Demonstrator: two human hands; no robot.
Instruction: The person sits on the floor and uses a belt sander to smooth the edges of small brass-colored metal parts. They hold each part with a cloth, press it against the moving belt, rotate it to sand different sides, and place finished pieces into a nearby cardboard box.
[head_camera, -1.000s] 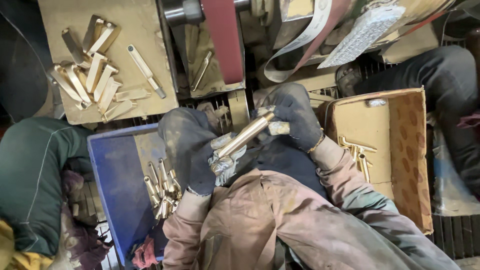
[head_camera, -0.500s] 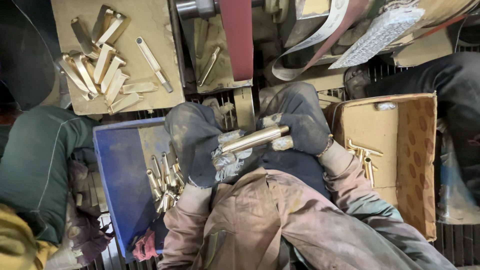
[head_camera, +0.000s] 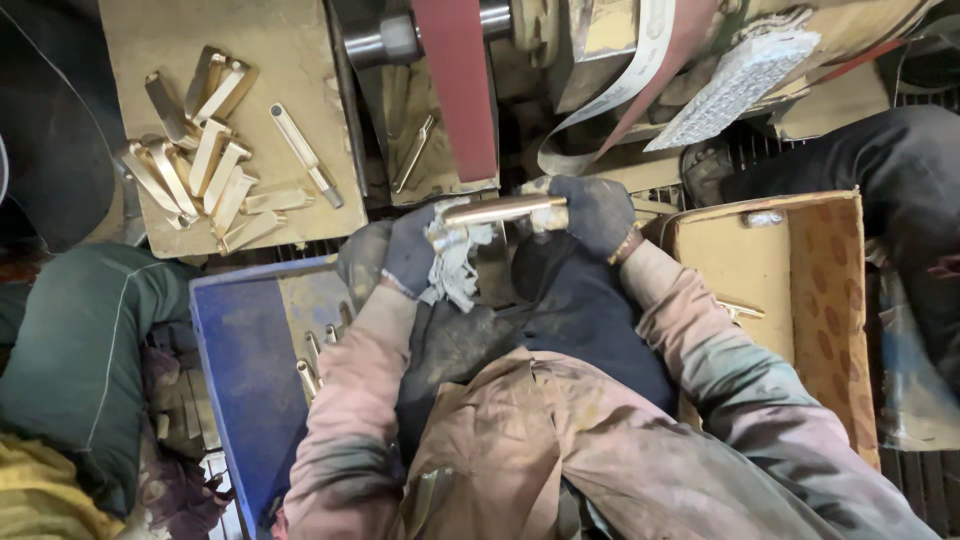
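We see a dark red sanding belt (head_camera: 458, 90) running over a grey steel roller (head_camera: 385, 38). The rod (head_camera: 500, 211) we grip is a warm brass gold with a bright sheen. Our left hand (head_camera: 405, 255) wears a grimy blue-grey glove, frayed to off-white threads at the edge; our right hand (head_camera: 597, 212) wears a dark navy glove. Our sleeves (head_camera: 345, 400) are dusty pink, smudged with black. The tray (head_camera: 235, 380) beside us is deep blue, with pale gold pieces in it. The board (head_camera: 300, 130) carrying the brass pieces (head_camera: 200, 170) is dull tan. The cardboard box (head_camera: 820, 290) is ochre, patterned with brown spots on one flap.
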